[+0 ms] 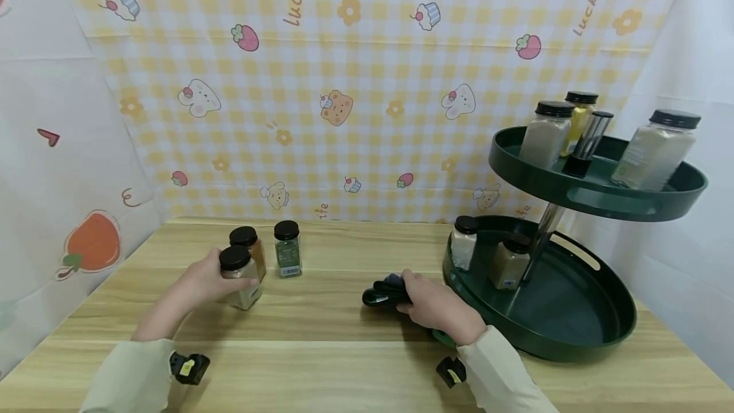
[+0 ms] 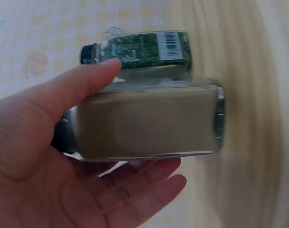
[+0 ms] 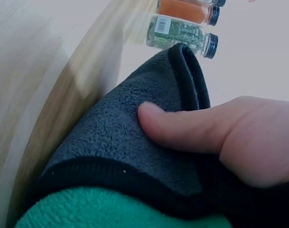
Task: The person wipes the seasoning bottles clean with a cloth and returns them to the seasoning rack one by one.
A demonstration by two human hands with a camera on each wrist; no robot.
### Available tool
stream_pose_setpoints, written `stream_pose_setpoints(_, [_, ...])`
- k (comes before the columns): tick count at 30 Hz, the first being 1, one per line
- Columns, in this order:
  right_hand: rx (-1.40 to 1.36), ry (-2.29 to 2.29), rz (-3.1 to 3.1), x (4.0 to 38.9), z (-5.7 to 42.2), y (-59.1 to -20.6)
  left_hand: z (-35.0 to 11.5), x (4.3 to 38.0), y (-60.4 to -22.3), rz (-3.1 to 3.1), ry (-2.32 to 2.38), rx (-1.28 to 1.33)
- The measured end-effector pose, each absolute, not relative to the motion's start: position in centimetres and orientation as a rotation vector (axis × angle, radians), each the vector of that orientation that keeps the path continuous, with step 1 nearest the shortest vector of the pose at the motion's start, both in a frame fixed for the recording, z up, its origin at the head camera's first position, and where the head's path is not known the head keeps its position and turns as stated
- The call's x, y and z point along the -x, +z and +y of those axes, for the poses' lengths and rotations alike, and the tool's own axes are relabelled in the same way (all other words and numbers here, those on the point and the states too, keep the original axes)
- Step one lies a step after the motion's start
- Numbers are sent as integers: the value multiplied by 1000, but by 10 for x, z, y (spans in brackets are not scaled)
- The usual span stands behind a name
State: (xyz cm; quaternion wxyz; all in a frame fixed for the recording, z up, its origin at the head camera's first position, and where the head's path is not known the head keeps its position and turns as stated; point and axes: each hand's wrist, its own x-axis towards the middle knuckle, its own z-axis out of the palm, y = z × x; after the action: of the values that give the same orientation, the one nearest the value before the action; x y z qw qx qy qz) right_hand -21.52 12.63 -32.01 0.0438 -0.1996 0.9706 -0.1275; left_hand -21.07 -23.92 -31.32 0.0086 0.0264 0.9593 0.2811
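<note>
On the left of the table, my left hand [image 1: 201, 285] holds a black-lidded spice jar [image 1: 248, 298] of beige powder. In the left wrist view the thumb lies along one side of this jar [image 2: 147, 126] and the fingers are at the other. Just behind it is a jar of orange-brown spice [image 1: 257, 255], and to its right stands a jar of green herbs [image 1: 288, 255]. Near the middle of the table, my right hand [image 1: 432, 304] grips a folded cloth [image 1: 383, 294]. Up close this cloth [image 3: 116, 114] is fuzzy, dark grey and green with black edging, the thumb pressing on the grey side.
A dark green two-tier round rack [image 1: 573, 343] stands at the right. Its lower tray holds a jar of white contents [image 1: 463, 248] and a brownish jar [image 1: 508, 266]. Several jars stand on the upper tray [image 1: 596, 199]. A patterned cloth backdrop [image 1: 367, 145] hangs behind the table.
</note>
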Motion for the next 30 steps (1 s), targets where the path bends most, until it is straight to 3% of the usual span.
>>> stream_pose_setpoints(16, [554,-399,2918,217,126,-325,-246,212,-324,2721,1175,44])
stream_pose_setpoints(30, [526,-478,2931,214,131,-313,-232,206,-308,2680,1195,-80])
